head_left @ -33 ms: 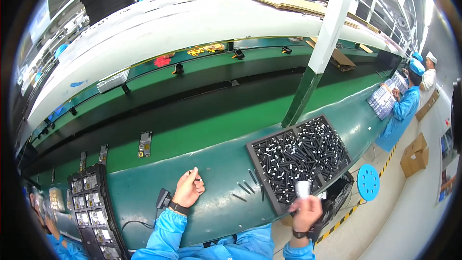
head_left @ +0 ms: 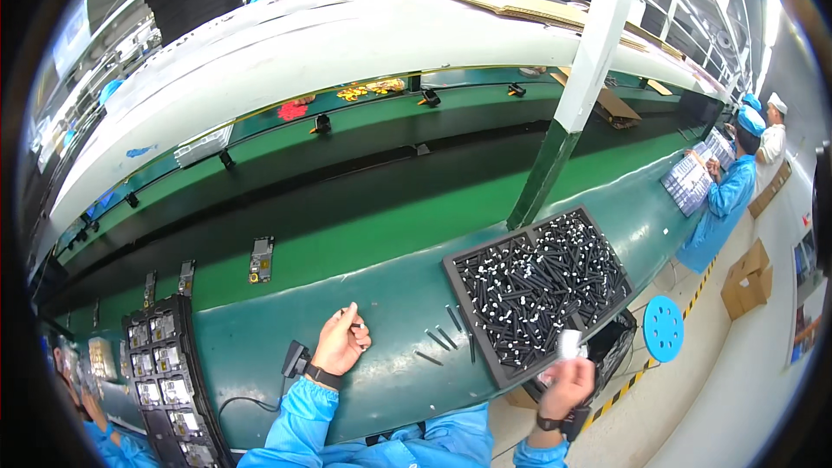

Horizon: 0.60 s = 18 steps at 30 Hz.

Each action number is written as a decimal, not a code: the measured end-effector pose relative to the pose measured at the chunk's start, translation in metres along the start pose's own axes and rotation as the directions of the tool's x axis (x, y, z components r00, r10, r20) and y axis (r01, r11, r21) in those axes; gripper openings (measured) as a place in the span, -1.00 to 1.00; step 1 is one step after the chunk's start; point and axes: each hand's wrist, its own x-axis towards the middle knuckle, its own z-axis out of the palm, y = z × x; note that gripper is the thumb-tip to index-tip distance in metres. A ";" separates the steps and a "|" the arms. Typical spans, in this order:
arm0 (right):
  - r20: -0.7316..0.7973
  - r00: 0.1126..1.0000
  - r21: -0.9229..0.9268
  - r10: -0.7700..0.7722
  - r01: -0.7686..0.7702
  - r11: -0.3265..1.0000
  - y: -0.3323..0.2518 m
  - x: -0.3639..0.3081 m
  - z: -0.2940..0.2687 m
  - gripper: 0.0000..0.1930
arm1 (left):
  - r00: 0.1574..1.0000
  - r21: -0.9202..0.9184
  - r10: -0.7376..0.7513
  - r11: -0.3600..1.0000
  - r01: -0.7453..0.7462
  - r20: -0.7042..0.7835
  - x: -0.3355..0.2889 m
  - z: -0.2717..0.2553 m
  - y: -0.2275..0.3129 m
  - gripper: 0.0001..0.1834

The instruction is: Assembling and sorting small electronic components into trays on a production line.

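Note:
My left hand [head_left: 341,340] is closed above the green bench [head_left: 394,394], fingers curled and thumb up. A small dark bit shows at its fingertips, too little to name. My right hand [head_left: 568,386] pinches a small white piece [head_left: 569,344], slightly blurred, at the near right corner of a black tray [head_left: 498,364]. Heaped in that tray are many short black sticks [head_left: 529,282] with white ends. Several loose black sticks [head_left: 438,339] lie on the bench between my left hand and the tray.
A black bag-lined bin [head_left: 617,351] stands below the tray's right edge. At left is a black slotted tray [head_left: 169,364] of circuit boards; more boards [head_left: 261,260] lie on the green conveyor. A post [head_left: 559,152] rises behind the tray. Two people [head_left: 737,178] are at far right, near a blue stool [head_left: 663,329].
My right hand has moved to the right with the white piece, toward the bin side of the tray. My left hand has barely shifted.

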 end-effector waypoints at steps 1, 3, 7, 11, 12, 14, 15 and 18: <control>-0.129 0.991 -0.037 -0.031 0.027 0.999 0.038 0.018 -0.043 -0.86 | 1.000 0.001 -0.004 1.000 0.004 0.012 -0.004 0.016 -0.005 -0.72; -0.203 0.973 -0.277 0.109 -0.163 0.947 0.066 0.042 -0.093 -0.78 | 0.989 -0.029 -0.104 0.994 0.101 -0.102 -0.013 0.033 -0.012 -0.74; -0.170 0.953 -0.708 -0.252 0.060 0.703 0.095 0.016 -0.128 -0.73 | 0.955 0.632 0.130 0.725 -0.274 0.265 -0.026 0.017 -0.037 -0.75; 0.550 0.824 -0.447 -0.133 0.425 0.787 -0.005 -0.055 -0.017 -0.84 | 0.607 0.400 -0.294 -0.533 -0.745 0.739 -0.061 0.046 -0.041 -0.57; 0.588 0.809 -0.524 -0.008 0.388 0.758 -0.020 -0.065 0.008 -0.77 | 0.606 0.394 -0.307 -0.533 -0.748 0.734 -0.061 0.041 -0.047 -0.57; 0.718 0.695 -0.554 0.046 0.530 0.643 -0.023 -0.065 0.042 -0.71 | 0.601 0.375 -0.259 -0.581 -0.722 0.756 -0.053 0.022 -0.053 -0.68; 0.721 0.673 -0.631 0.163 0.541 0.557 -0.020 -0.064 0.055 -0.72 | 0.600 0.369 -0.269 -0.582 -0.725 0.754 -0.048 0.019 -0.055 -0.68; 0.672 0.707 -0.722 0.222 0.558 0.408 0.006 -0.061 0.078 -0.75 | 0.536 0.381 -0.200 -0.508 -0.772 0.820 -0.037 0.013 -0.057 -0.76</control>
